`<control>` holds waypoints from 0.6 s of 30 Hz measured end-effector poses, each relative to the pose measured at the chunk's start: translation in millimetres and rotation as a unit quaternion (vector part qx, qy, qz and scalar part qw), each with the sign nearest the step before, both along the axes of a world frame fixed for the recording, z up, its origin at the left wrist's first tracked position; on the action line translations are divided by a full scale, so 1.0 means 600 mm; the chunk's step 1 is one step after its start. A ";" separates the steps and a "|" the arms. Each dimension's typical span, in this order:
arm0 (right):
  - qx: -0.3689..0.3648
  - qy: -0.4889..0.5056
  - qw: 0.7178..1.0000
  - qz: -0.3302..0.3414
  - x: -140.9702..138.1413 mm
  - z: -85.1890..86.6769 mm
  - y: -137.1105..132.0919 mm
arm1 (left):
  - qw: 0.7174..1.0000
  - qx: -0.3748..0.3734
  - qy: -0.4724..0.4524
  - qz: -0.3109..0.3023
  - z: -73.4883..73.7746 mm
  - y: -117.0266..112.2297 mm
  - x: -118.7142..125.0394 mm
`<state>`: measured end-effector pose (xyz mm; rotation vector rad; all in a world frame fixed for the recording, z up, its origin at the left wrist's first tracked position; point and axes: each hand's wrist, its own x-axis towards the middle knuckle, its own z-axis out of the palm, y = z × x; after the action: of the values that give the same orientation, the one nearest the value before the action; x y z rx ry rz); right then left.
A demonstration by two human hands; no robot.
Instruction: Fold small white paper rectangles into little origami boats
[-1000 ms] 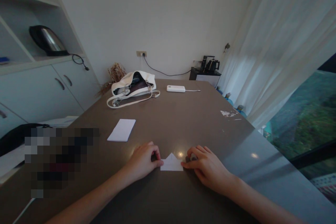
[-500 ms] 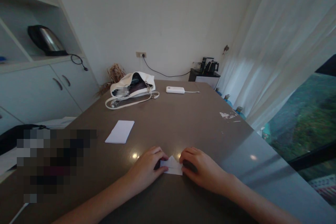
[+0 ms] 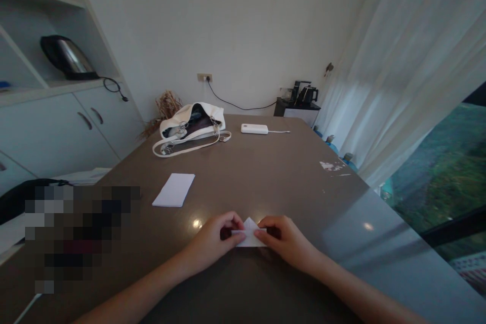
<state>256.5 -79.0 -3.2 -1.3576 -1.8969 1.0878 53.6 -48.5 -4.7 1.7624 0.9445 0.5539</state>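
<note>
Near table (image 3: 341, 223) edge, I see left hand (image 3: 212, 243) and right hand (image 3: 288, 240) fingers closed, pinching small folded paper (image 3: 249, 233); uneven pinch likely skews crease, glossy top lets paper slide.

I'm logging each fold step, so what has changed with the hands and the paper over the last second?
Both hands closed in on the small white folded paper. The left hand and right hand, which a second ago touched only its outer side edges, now pinch it from both sides, covering more of it. The paper stays on the grey-brown table; the white rectangular notepad and white handbag have not moved.
</note>
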 end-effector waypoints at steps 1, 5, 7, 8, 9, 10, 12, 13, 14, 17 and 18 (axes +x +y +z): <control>-0.032 0.038 0.999 -0.008 0.001 -0.003 0.003 | 0.999 -0.025 -0.029 -0.003 -0.002 0.002 0.000; -0.125 0.152 0.980 -0.031 0.003 -0.014 0.011 | 0.995 -0.064 -0.081 -0.003 -0.004 0.003 -0.002; -0.141 0.189 0.971 -0.040 0.004 -0.014 0.011 | 0.997 -0.037 -0.071 -0.001 -0.002 0.002 -0.002; -0.146 0.200 0.968 -0.044 0.004 -0.012 0.011 | 0.998 -0.020 -0.063 0.000 -0.001 0.001 -0.002; -0.151 0.207 0.966 -0.045 0.004 -0.010 0.011 | 0.998 -0.006 -0.056 0.002 -0.001 0.000 -0.002; -0.155 0.211 0.964 -0.044 0.005 -0.008 0.010 | 0.999 0.002 -0.050 0.003 0.000 -0.001 -0.003; -0.163 0.217 0.961 -0.042 0.006 -0.005 0.009 | 0.999 0.000 -0.036 0.004 0.000 -0.001 -0.003; -0.169 0.221 0.960 -0.040 0.007 -0.004 0.009 | 1.000 -0.004 -0.026 0.004 0.000 -0.001 -0.003; -0.175 0.224 0.958 -0.038 0.008 -0.004 0.008 | 1.000 -0.007 -0.016 0.004 0.000 -0.001 -0.003; -0.193 0.236 0.952 -0.032 0.009 -0.004 0.008 | 1.000 -0.017 0.000 0.015 0.000 0.000 -0.002; -0.195 0.240 0.951 -0.029 0.009 -0.004 0.008 | 1.000 -0.022 -0.001 0.019 0.001 0.001 -0.002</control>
<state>262.1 -73.9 -5.7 -1.1906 -1.3257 1.6508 52.5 -48.1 -4.1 1.7074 0.9834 0.5545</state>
